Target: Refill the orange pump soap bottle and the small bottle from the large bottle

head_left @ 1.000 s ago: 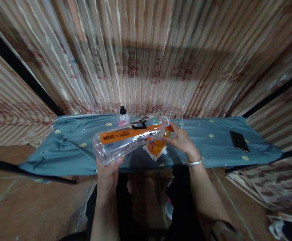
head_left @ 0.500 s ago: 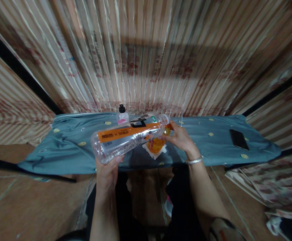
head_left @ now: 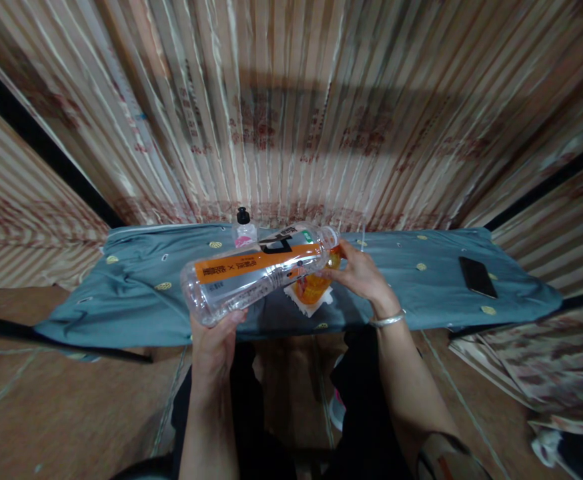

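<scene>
My left hand (head_left: 216,337) is closed under the base of a large clear plastic bottle (head_left: 251,267) with an orange and silver label. The bottle lies tilted sideways, its neck and white ring pointing right. My right hand (head_left: 361,273) is closed around the upper part of a see-through orange container (head_left: 311,288), right by the bottle's neck. The bottle covers part of the container, so whether its mouth touches the rim is hidden. Beneath the container lies a white napkin (head_left: 309,309). Any liquid flow is too unclear to tell.
A small clear bottle with a black cap (head_left: 244,227) stands behind the large one. A black phone (head_left: 477,277) lies at the right on the blue cloth (head_left: 396,293) over the narrow table. Striped curtains (head_left: 291,133) hang behind, and dark poles (head_left: 46,137) flank the table.
</scene>
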`<state>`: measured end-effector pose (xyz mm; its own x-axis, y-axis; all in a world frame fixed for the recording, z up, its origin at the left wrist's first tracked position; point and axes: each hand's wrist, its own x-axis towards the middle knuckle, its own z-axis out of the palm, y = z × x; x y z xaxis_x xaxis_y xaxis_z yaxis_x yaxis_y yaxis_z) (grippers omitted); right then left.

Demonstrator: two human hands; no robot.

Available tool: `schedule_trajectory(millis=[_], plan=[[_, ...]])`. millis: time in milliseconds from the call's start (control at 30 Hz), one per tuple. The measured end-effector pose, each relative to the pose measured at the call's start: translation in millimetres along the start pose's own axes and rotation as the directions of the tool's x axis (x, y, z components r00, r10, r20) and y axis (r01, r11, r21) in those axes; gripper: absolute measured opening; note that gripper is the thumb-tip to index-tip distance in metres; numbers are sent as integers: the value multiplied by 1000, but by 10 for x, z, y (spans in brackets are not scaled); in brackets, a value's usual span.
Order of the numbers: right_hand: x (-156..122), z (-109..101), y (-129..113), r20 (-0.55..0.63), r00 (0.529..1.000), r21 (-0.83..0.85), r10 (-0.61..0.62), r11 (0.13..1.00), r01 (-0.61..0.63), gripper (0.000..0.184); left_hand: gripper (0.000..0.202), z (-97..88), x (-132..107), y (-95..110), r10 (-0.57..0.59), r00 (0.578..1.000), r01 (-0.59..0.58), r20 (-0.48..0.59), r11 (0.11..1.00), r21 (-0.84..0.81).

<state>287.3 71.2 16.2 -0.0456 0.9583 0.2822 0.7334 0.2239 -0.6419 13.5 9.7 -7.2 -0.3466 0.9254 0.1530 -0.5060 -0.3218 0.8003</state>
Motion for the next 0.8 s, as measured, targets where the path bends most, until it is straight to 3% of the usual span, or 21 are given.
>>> schedule_trajectory(millis=[133, 367, 800], plan=[[-1, 1, 10, 0, 1000, -4, 0, 1000, 0, 58, 50, -12, -4, -4, 3, 1000, -3, -5, 1000, 7], [4, -5, 23, 13, 1000, 20, -7, 1000, 7, 56, 72, -8, -6, -2, -6, 1000, 6, -8, 1000, 4], [1, -2, 4, 1, 1000, 16, -20, 1000, 20, 54, 83, -6, -12, -10, -3, 1000, 3, -5, 1000, 13]])
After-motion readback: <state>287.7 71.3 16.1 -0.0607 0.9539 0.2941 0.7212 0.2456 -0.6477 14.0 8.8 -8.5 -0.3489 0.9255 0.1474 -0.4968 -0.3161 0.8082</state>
